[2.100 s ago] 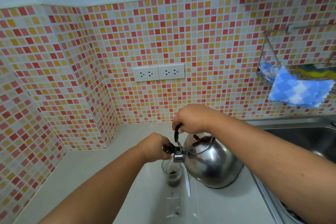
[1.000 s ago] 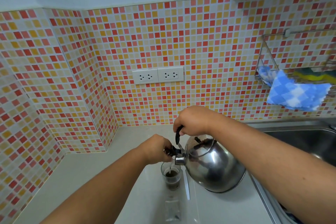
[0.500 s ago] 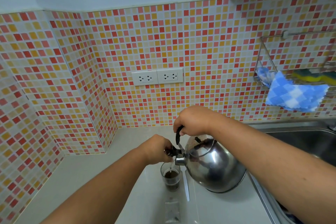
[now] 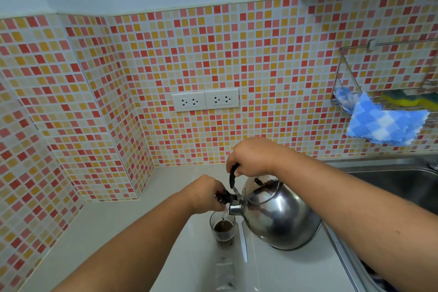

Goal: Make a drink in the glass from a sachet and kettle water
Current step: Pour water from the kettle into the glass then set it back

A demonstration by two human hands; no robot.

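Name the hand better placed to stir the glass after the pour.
Left, probably. The left hand only pinches the spout cap right above the glass; the right hand carries the tilted kettle by its handle.

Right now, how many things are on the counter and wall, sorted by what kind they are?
Kettle: 1
Glass: 1
Sachet: 1
Wall sockets: 2
Blue checked cloth: 1
Wire rack: 1
Yellow sponge: 1
Total: 8
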